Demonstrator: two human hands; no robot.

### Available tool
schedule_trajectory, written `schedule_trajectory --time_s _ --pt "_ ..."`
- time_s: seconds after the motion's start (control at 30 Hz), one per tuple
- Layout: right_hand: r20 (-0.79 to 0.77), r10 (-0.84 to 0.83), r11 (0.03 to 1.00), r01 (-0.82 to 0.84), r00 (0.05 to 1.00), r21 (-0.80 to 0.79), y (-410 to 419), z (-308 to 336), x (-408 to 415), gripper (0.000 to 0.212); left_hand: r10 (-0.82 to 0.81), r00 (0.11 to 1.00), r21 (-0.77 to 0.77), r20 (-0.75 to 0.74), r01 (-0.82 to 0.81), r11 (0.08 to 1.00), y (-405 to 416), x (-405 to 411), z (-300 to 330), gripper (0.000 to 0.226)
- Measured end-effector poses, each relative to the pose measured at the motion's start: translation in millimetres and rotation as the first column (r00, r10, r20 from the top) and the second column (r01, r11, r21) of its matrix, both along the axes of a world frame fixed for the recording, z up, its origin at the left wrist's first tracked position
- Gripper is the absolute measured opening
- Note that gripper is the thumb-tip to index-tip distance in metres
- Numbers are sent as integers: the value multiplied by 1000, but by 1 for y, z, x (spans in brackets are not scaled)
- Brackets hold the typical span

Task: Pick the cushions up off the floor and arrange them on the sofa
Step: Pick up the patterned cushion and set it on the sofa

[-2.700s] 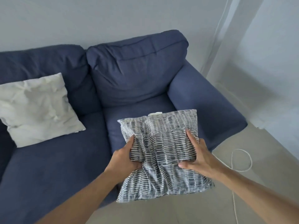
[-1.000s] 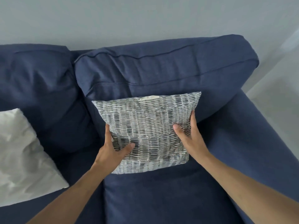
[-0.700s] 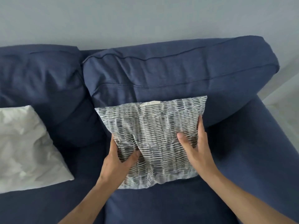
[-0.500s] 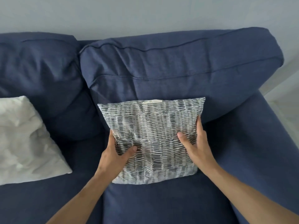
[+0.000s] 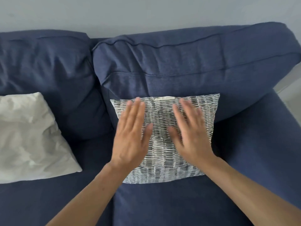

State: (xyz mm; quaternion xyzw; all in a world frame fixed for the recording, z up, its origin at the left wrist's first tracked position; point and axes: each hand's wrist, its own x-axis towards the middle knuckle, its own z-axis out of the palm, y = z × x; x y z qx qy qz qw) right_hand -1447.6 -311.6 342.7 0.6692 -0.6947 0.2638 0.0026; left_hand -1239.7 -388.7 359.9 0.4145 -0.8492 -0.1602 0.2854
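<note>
Here, from the head camera, I see a navy sofa (image 5: 179, 206) filling most of the view, with a plain grey wall (image 5: 146, 12) behind it. The patterned cushion (image 5: 162, 154) stands on the right seat, leaning on the back cushion (image 5: 187, 62). My left hand (image 5: 132, 141) and right hand (image 5: 193, 141) lie flat and spread over its face, blurred, gripping nothing. A white cushion (image 5: 29, 136) rests on the left seat.
</note>
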Motion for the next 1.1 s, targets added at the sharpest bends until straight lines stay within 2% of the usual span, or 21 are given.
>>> schedule_trajectory --time_s 0.07,0.13,0.27,0.37,0.47,0.53,0.63,0.7,0.77,0.87,1.0,1.1 --pt "-162 131 991 -124 978 49 -16 -9 5 66 -123 989 -3 85 124 992 -7 -28 -10 61" --pt "-273 152 985 -124 950 120 -29 -20 0 67 -175 963 1 205 178 984 -17 -44 -28 60" --pt "-388 84 989 -30 918 144 -40 -34 -24 68 -107 872 -59 477 154 986 -46 -30 -61 71" --pt "-370 -5 989 59 929 134 -33 -37 -45 73 -26 822 -74 569 83 994 -65 3 -67 76" --pt "-279 -117 971 168 953 169 -17 -32 -69 74 25 819 17 573 -42 999 -74 38 -59 81" --pt "-213 -171 968 204 962 148 -10 -20 -77 69 32 846 27 533 -54 998 -72 49 -47 78" --pt "-219 -194 979 202 956 15 -8 -3 -86 47 75 928 -163 364 -16 987 -71 46 -28 60" --pt "-129 -216 973 224 968 56 -17 10 -89 40 134 940 -277 313 -44 960 -78 35 -19 42" --pt "-45 -215 960 220 976 176 -28 19 -91 36 191 905 -214 380 -114 970 -85 21 -16 33" --pt "16 -212 949 202 977 240 -37 26 -91 26 143 865 -91 481 -113 989 -89 7 -13 26" --pt "56 -273 956 265 960 126 -34 47 -97 21 158 946 -165 282 -114 980 -91 7 -1 22" --pt "56 -269 958 261 962 115 -32 48 -100 22 166 928 -87 333 -145 986 -97 4 1 24"
